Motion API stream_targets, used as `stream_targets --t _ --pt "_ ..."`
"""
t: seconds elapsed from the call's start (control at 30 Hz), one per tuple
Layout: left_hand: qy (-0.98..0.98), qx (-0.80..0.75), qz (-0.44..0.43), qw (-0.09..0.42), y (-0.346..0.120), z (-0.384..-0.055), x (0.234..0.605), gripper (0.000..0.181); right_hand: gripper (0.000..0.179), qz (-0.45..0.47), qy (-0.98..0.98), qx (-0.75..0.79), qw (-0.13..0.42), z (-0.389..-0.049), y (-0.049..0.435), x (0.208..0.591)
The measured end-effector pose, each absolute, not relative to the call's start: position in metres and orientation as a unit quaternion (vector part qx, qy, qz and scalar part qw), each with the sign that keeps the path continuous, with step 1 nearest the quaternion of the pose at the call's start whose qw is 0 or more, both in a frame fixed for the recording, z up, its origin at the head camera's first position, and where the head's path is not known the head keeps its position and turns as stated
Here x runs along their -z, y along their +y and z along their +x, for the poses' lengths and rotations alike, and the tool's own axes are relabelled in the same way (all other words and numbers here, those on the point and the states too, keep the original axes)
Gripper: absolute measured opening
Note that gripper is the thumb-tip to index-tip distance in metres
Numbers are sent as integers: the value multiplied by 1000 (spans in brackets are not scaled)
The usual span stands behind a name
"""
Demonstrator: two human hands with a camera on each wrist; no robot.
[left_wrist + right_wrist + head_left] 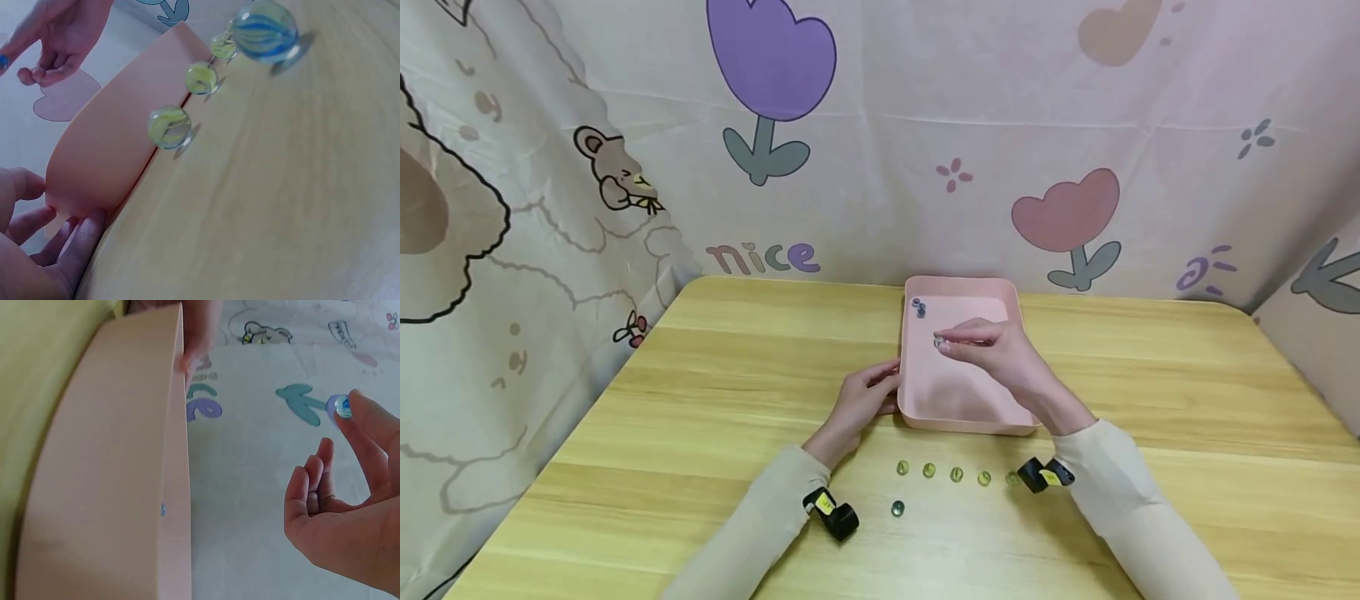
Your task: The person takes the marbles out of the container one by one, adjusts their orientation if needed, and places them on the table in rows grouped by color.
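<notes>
My right hand (1003,354) is above the pink tray (967,426), pinching a clear marble with blue in it (343,406) between thumb and forefinger. The other fingers of that hand are loosely bent. My left hand (856,407) rests against the tray's left side, its fingertips touching the outer wall in the left wrist view. A few blue marbles (920,309) lie inside the tray near its far left corner. On the table in front of the tray is a row of yellow-green marbles (957,474), and closer to me lies a single blue-striped marble (265,32).
The tray stands on a wood-grain table (760,358), its far end near the table's back edge. A printed cloth (887,167) with flowers and cartoon figures hangs behind and to the sides. Black wrist cameras (835,515) sit on both sleeves.
</notes>
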State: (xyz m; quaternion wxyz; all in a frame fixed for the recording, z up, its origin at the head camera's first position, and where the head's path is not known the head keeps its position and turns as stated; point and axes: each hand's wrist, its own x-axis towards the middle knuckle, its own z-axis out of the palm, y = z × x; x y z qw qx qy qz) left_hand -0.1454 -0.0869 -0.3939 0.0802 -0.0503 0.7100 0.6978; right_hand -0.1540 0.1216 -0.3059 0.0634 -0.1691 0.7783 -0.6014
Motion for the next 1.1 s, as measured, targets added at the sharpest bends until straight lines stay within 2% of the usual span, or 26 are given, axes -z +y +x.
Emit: stream_targets --t 0.33,1.1 --pt "699 -710 -37 76 -86 -145 392 39 29 -182 783 592 61 -133 123 313" --pt "709 -699 -48 81 -88 -143 394 38 20 -232 798 557 10 -79 125 332"
